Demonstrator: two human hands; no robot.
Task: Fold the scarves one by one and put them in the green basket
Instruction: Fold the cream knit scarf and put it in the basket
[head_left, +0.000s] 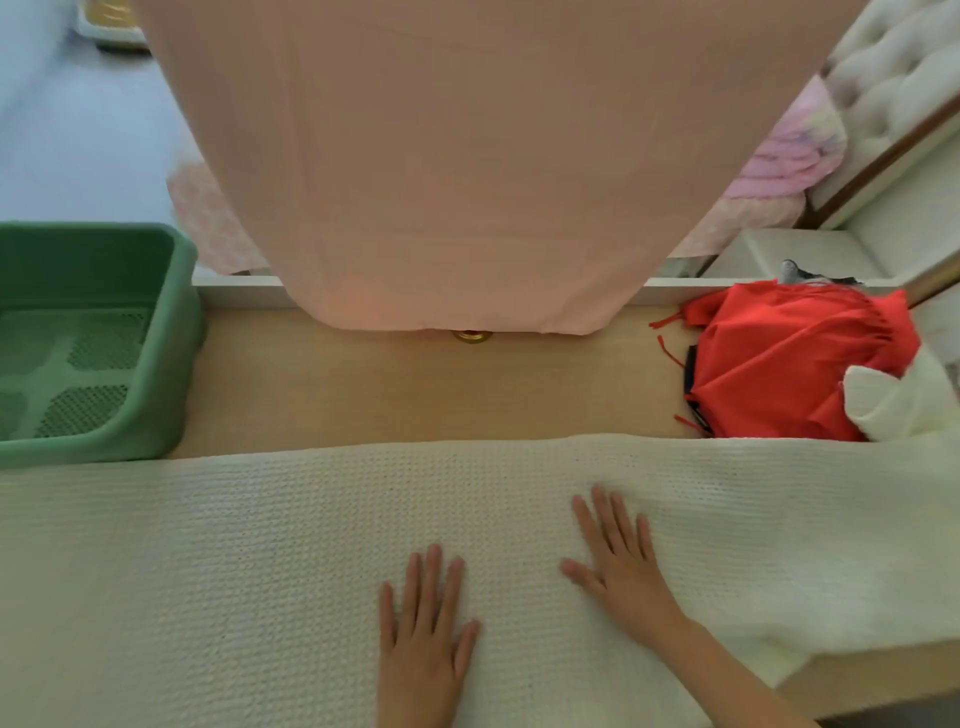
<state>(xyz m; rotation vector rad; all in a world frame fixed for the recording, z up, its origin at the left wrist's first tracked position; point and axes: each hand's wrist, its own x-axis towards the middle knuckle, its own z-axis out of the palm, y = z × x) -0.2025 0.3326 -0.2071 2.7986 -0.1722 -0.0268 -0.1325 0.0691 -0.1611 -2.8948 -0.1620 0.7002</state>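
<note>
A cream knitted scarf lies spread flat across the near part of the wooden table. My left hand presses flat on it, fingers straight, near the bottom centre. Just to the right, my right hand also lies flat on the scarf with fingers spread. The green basket stands at the table's left side and holds nothing that I can see. A red fringed scarf lies bunched at the right, with a further cream piece beside it.
A large pink cloth hangs down over the table's far edge at the centre. Behind it are pink patterned fabrics and a white tufted headboard. Bare wood shows between the basket and the red scarf.
</note>
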